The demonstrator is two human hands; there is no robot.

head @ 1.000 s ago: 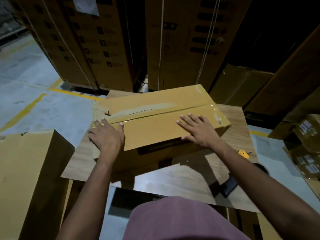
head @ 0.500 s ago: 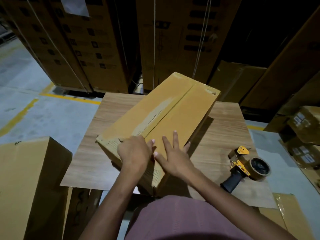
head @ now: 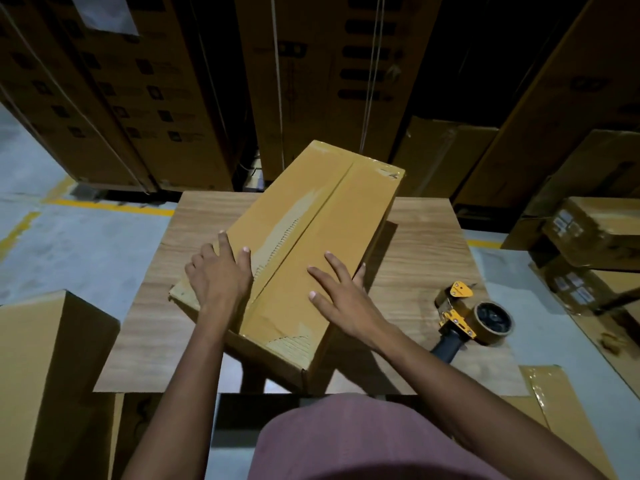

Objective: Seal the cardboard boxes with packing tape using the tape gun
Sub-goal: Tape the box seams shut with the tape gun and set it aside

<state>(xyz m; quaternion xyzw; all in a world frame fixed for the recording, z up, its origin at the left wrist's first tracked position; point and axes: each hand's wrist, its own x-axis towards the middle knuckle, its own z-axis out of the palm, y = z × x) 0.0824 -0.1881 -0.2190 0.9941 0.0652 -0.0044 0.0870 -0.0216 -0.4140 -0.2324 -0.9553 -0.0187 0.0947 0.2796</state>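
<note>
A long brown cardboard box (head: 322, 216) lies on the wooden table (head: 422, 251), turned lengthwise away from me, its near end overhanging the table's front edge. Its two top flaps meet along a centre seam with torn paper patches beside it. My left hand (head: 221, 275) lies flat on the left flap near the box's near end, fingers spread. My right hand (head: 341, 292) presses flat on the right flap, its outer fingers over the box's right edge. The yellow tape gun (head: 467, 317) with a brown tape roll lies on the table to the right, untouched.
Tall stacked cartons (head: 311, 81) stand close behind the table. A large carton (head: 45, 375) sits at my lower left. Smaller labelled boxes (head: 595, 237) are piled at the right. Concrete floor with yellow lines (head: 114, 204) lies to the left.
The box has been swung from lying crosswise to pointing away from me. Both hands have spread apart onto the left and right flaps. The tape gun has come into full view.
</note>
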